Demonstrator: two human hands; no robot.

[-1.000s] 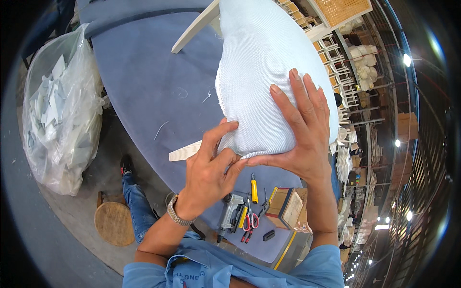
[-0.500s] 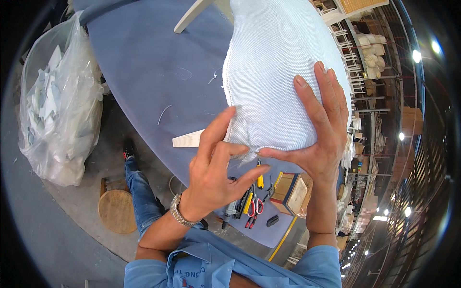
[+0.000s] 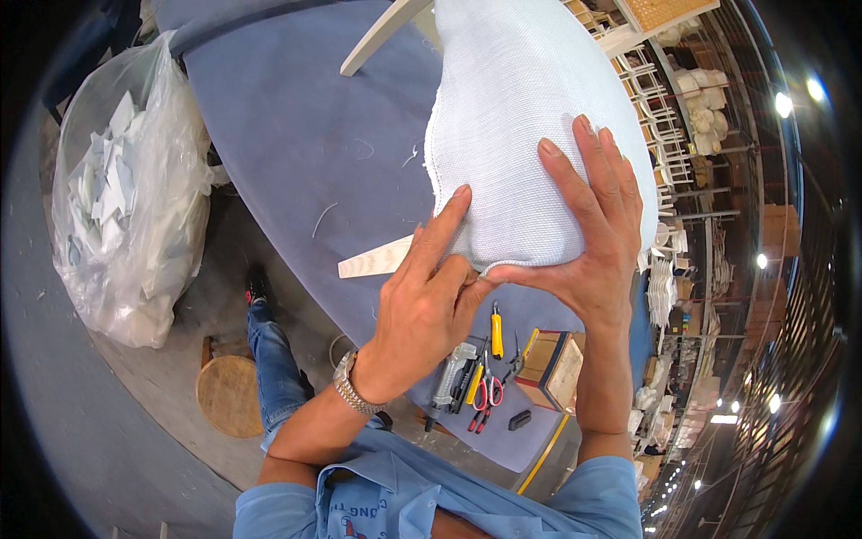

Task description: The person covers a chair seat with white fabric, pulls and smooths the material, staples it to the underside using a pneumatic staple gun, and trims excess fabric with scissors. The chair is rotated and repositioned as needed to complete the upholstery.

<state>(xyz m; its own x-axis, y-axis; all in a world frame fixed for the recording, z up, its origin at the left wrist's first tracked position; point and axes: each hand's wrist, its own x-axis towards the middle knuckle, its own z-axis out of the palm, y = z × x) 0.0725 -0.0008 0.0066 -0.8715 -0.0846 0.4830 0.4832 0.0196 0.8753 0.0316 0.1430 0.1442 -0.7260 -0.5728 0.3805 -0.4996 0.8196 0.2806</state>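
A chair's padded seat [image 3: 530, 117], covered in pale blue woven fabric, rests on the blue-covered table, with wooden legs showing beside it. At its near corner, my left hand [image 3: 422, 292] pinches the fabric edge [image 3: 485, 267] between thumb and curled fingers. Its index finger points along the white stitched edge [image 3: 432, 148]. The pinched fingertips partly hide the fabric there. My right hand [image 3: 597, 238] lies on the right side of the padding, fingers spread, with its thumb stretched along the near edge toward the left fingertips.
Near my body, scissors [image 3: 488, 393], yellow-handled cutters [image 3: 496, 334], a grey tool [image 3: 451, 373] and a wooden box [image 3: 549, 370] lie on the table. A clear bag of scraps [image 3: 126, 207] and a round stool [image 3: 228, 395] stand left. Chair frames fill the right.
The left thumb and fingers have closed from apart into a pinch at the fabric corner. My right hand stays spread on the padding, and the view has shifted slightly.
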